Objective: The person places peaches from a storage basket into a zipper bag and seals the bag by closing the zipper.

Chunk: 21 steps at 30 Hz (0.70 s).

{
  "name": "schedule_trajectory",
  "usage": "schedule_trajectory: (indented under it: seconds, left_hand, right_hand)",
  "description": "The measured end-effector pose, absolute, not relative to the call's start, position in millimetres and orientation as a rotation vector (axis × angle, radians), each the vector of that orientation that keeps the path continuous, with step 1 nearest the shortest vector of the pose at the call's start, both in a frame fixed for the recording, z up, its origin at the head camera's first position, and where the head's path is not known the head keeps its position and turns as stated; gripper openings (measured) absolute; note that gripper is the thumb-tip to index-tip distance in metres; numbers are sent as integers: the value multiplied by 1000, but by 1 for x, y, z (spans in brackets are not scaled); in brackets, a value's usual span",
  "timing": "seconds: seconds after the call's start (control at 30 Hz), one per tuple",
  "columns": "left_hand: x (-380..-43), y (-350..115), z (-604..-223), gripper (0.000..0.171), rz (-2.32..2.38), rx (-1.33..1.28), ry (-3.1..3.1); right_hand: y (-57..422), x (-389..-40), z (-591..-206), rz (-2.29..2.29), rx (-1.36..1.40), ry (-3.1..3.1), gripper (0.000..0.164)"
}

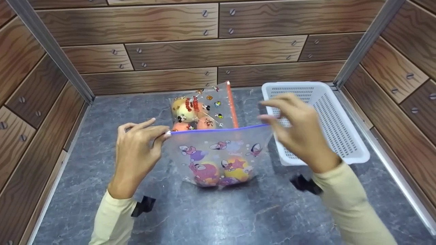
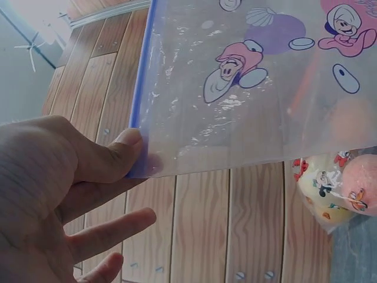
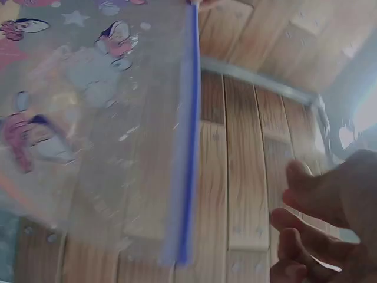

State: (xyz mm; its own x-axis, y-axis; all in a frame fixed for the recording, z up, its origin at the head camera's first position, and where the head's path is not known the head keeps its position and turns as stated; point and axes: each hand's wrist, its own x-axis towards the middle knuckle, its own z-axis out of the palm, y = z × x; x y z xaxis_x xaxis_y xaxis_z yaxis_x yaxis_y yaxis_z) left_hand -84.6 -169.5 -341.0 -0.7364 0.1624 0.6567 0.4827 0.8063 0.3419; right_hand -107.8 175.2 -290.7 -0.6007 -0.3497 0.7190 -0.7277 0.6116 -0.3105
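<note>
A translucent zip bag [image 1: 218, 153] with pink cartoon prints and a purple slider strip stands upright in the middle, round pink and yellow things showing at its bottom. My left hand [image 1: 138, 146] pinches the strip's left end between thumb and forefinger; the left wrist view shows its other fingers spread apart. Off the strip's right end is my right hand [image 1: 296, 127], slightly blurred, its fingers loosely bent. In the right wrist view a gap separates that hand [image 3: 324, 221] from the strip [image 3: 189, 147]. Behind stands a second zip bag [image 1: 218, 98] with an orange strip, holding peach and pale yellow round things.
A white perforated plastic basket [image 1: 351, 136] sits at the right, partly behind my right hand. The grey marbled surface [image 1: 102, 112] is bounded by wood-patterned walls [image 1: 170, 23] at the back and both sides. Metal edging [image 1: 391, 180] runs along the right side.
</note>
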Motion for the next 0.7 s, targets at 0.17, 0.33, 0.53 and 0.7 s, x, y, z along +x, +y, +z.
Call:
schedule_trajectory:
  seconds: [0.17, 0.33, 0.53, 0.7]
  left_hand:
    - [-87, -169, -348, 14, -788, -424, -2339]
    - [-88, -168, -356, 15, -879, -387, -2300]
    - [-84, -171, -366, 19, -985, -359, -2231]
    - [-75, -177, -380, 42, -1126, -252, -2187]
  right_hand:
    - [131, -122, -278, 405, 1135, -2492, 45]
    - [105, -130, -282, 94, 1261, -2693, 29]
    - [99, -135, -284, 195, 1373, -2683, 10]
    - [100, -137, -275, 408, 1420, -2773, 8]
